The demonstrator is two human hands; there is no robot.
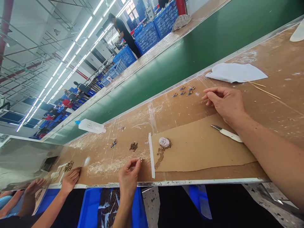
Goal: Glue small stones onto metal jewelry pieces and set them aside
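Observation:
My left hand (129,174) is at the table's front edge, thumb and forefinger pinched on a small metal piece (141,159). My right hand (225,103) hovers over the right side, fingers loosely bent and apart, with nothing visible in them. Several small blue-and-gold pieces (182,92) lie just left of it. Under the right forearm is a white-handled knife (229,134) on a brown cardboard sheet (190,148). A small round pot with whitish paste (163,142) stands on the cardboard. Left of it are a pile of dark small parts (133,146) and more blue-and-gold pieces (113,143).
A white bottle with blue cap (91,126) lies near the green conveyor belt (166,72). A white cloth (236,72) and thin sticks (263,88) are at right. A co-worker's hand (71,179) is at left, by a brass-coloured pile (68,166). Below is a blue bin (89,205).

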